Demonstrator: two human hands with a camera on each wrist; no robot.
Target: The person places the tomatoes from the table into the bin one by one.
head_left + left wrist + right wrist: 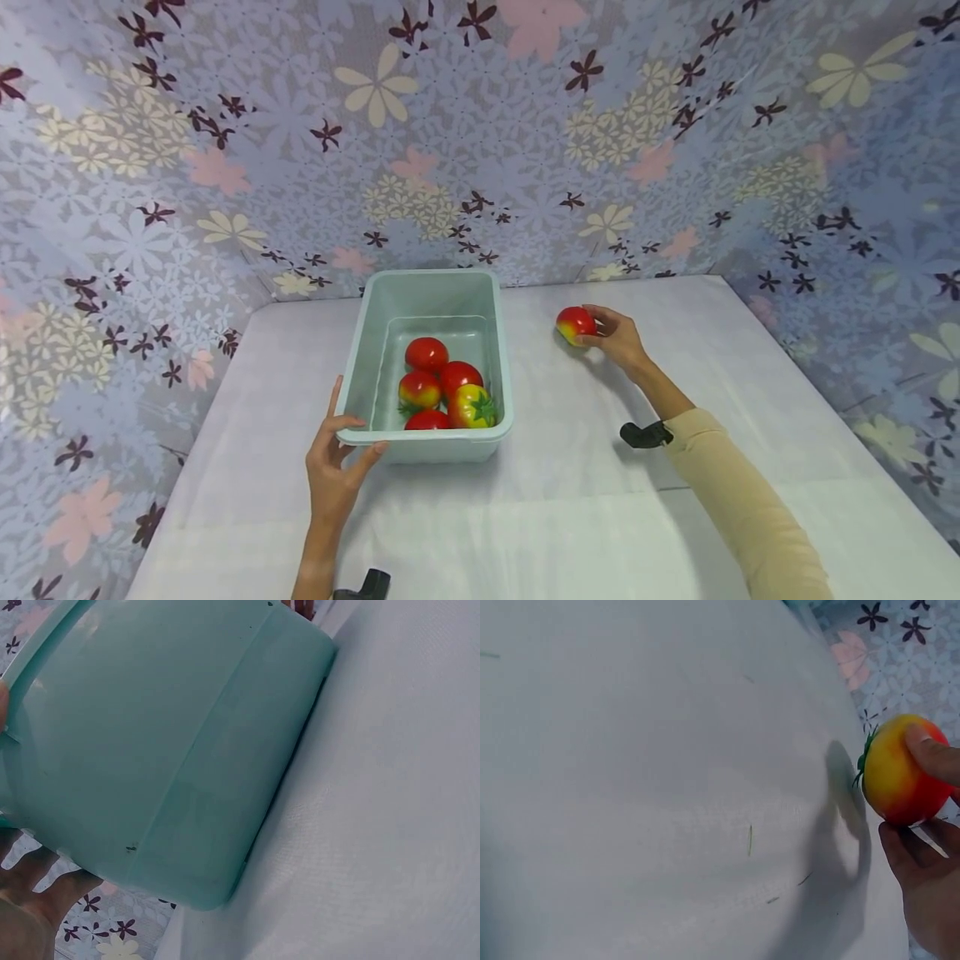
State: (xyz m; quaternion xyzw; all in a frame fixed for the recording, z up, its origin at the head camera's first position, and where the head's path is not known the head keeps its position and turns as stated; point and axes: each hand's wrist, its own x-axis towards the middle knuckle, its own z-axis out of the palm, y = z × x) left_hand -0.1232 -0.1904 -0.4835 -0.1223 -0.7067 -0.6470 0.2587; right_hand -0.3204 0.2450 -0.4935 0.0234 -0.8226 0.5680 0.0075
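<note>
A pale green plastic bin (442, 452) stands left of centre on the table. My left hand (333, 483) grips its near left corner, with the thumb at the front rim and a finger over the edge. In the left wrist view the bin's outer wall (187, 750) fills much of the picture. Several red and yellow tomatoes (426, 355) lie in the bin, mostly toward its near end. To the right of the bin, my right hand (618, 337) holds another tomato (900, 780) between thumb and fingers. Its green leafy top faces away from the palm, and its shadow falls on the cloth.
A white cloth (570, 533) covers the table. Flower-patterned fabric (480, 150) rises behind it and at both sides. Small green bits (751, 840) lie on the cloth. A black device (645, 435) sits at my right wrist, beside the beige sleeve (742, 500).
</note>
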